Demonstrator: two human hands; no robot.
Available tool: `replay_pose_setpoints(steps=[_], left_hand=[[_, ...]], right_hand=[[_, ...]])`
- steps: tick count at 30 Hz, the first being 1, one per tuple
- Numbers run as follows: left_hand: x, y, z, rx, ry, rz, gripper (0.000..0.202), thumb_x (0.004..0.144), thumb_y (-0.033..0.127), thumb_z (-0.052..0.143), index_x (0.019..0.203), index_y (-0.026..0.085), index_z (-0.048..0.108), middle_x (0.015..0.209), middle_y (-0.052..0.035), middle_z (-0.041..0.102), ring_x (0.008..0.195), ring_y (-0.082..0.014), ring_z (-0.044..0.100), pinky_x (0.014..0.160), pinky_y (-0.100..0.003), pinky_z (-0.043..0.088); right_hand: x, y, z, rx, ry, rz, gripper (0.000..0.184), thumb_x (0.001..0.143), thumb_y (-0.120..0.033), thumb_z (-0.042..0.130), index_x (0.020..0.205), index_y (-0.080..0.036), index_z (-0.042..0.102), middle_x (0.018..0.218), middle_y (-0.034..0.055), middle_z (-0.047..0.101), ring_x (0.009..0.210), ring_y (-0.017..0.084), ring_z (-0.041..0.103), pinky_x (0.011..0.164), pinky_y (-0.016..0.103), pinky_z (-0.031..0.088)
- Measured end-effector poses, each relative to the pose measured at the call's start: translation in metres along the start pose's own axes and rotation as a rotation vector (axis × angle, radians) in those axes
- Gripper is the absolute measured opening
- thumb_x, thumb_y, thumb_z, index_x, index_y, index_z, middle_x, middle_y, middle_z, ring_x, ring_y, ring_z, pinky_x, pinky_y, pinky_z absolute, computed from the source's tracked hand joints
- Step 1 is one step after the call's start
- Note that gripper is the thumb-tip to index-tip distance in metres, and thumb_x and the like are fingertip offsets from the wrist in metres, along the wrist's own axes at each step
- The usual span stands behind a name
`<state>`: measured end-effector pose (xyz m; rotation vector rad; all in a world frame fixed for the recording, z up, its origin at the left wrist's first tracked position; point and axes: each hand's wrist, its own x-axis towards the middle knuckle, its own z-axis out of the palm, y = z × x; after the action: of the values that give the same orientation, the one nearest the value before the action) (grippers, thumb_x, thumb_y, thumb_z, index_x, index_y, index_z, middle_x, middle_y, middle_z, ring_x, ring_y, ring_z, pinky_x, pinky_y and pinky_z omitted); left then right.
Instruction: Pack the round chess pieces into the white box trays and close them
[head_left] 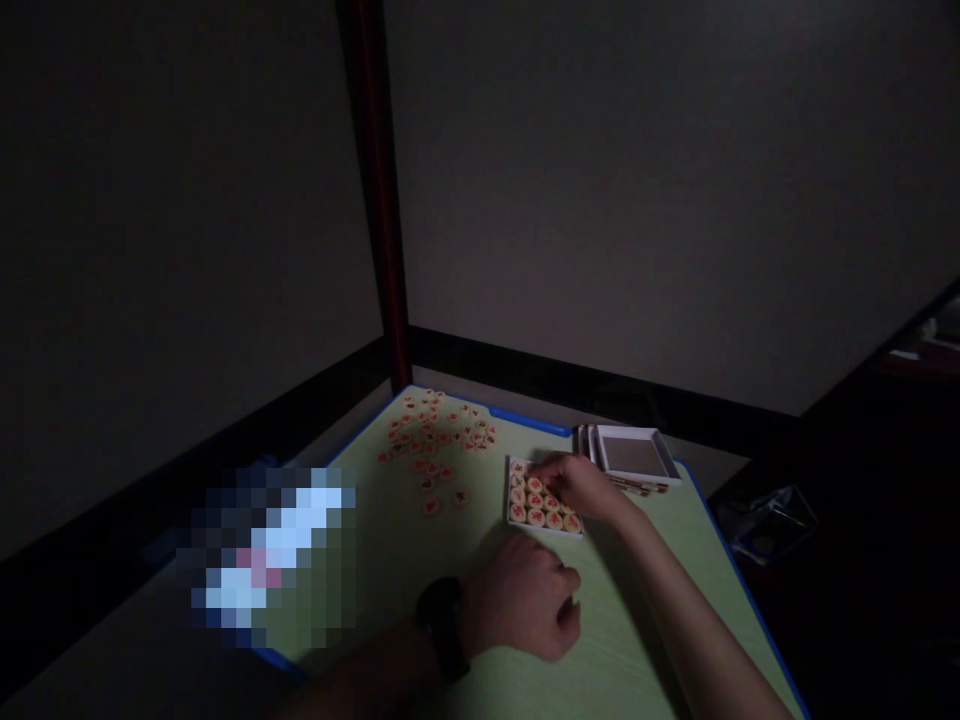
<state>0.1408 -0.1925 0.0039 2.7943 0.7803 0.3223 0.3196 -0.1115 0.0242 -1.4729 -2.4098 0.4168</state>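
Note:
A small white box [512, 520] lies on the green table [637, 620], filled with round wooden game pieces marked in red. My right hand [579, 483] rests over the box's far right part, fingers bent down onto the pieces; whether it pinches one is hidden. My left hand [525, 600], a dark watch on its wrist, lies on the table just in front of the box with fingers curled under. Several loose round pieces [439, 440] are scattered on the table's far left part.
An empty white box lid or tray [637, 455] sits beyond my right hand at the far right of the table. A dark red post [382, 200] stands at the far corner before plain walls. A blurred patch covers the table's left edge.

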Motion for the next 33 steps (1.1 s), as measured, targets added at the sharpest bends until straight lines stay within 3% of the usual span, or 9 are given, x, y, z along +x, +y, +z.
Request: replay_pose_setpoints(steps=[8, 14, 19, 27, 33], left_hand=[[0.003, -0.010, 0.007, -0.064, 0.055, 0.001, 0.022, 0.085, 0.034, 0.059, 0.075, 0.020, 0.071, 0.071, -0.0050, 0.069, 0.067, -0.0175, 0.058, 0.069, -0.032, 0.043], [0.005, -0.011, 0.005, -0.088, 0.028, 0.020, 0.022, 0.086, 0.031, 0.058, 0.072, 0.020, 0.072, 0.067, -0.0040, 0.068, 0.063, -0.0156, 0.057, 0.066, -0.031, 0.041], [0.006, -0.005, 0.003, -0.004, 0.010, 0.051, 0.024, 0.089, 0.033, 0.056, 0.077, 0.020, 0.072, 0.072, -0.0050, 0.071, 0.066, -0.0177, 0.063, 0.068, -0.032, 0.044], [0.025, 0.011, 0.013, 0.183, -0.056, 0.239, 0.028, 0.094, 0.029, 0.046, 0.086, 0.015, 0.069, 0.073, -0.0111, 0.073, 0.058, -0.0226, 0.067, 0.055, -0.034, 0.047], [0.030, 0.014, 0.016, 0.186, -0.059, 0.272, 0.026, 0.094, 0.030, 0.048, 0.085, 0.015, 0.067, 0.070, -0.0097, 0.072, 0.054, -0.0220, 0.066, 0.051, -0.034, 0.047]], right_hand=[[0.000, 0.003, 0.002, 0.015, 0.023, -0.032, 0.042, 0.076, 0.000, 0.050, 0.097, -0.020, 0.080, 0.094, 0.0075, 0.074, 0.087, 0.019, 0.067, 0.078, 0.027, 0.047], [-0.001, 0.006, 0.000, 0.048, 0.038, -0.015, 0.047, 0.072, 0.003, 0.051, 0.098, -0.022, 0.081, 0.097, 0.0064, 0.076, 0.089, 0.019, 0.069, 0.080, 0.027, 0.049], [-0.008, 0.017, -0.018, 0.027, 0.080, 0.105, 0.044, 0.074, 0.001, 0.054, 0.103, -0.020, 0.080, 0.092, 0.0071, 0.079, 0.083, 0.021, 0.071, 0.076, 0.029, 0.052], [-0.013, 0.011, -0.030, 0.065, -0.011, 0.165, 0.045, 0.076, 0.003, 0.051, 0.097, -0.022, 0.082, 0.096, 0.0069, 0.080, 0.086, 0.022, 0.074, 0.078, 0.030, 0.054], [-0.015, 0.012, -0.030, 0.050, -0.022, 0.186, 0.042, 0.080, 0.000, 0.051, 0.096, -0.023, 0.082, 0.095, 0.0063, 0.080, 0.085, 0.021, 0.074, 0.078, 0.029, 0.054]])
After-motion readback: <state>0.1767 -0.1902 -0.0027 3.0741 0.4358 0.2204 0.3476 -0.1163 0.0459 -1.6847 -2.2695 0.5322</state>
